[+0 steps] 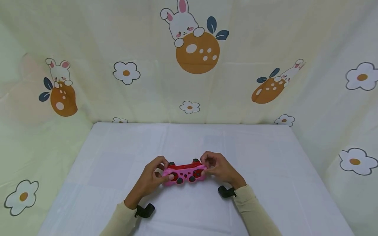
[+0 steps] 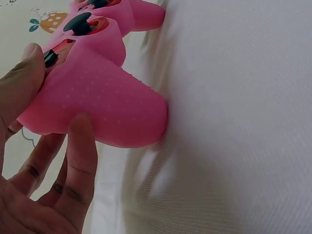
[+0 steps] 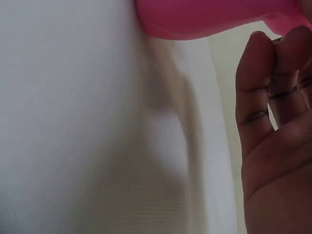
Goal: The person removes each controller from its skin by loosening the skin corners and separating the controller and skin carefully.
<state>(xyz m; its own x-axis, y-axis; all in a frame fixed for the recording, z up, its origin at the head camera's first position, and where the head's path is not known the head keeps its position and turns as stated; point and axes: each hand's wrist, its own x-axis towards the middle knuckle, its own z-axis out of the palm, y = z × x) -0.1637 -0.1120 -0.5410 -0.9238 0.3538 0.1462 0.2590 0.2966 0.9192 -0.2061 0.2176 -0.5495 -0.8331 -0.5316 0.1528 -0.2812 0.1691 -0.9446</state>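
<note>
A red game controller in a pink rubbery cover is held low over the table by both hands. Its red top edge shows beyond the pink, and its black thumbsticks face the head camera. My left hand grips the left end, thumb on the front face and fingers behind and below the dotted pink handle. At the other end, my right hand pinches the upper right corner with thumb and bent fingers. In the right wrist view, the fingertips are right at the pink handle.
A white cloth covers the table, slightly creased. Behind and beside it hang pale curtains printed with rabbits and flowers. A small black camera sits on the left wrist and another on the right wrist.
</note>
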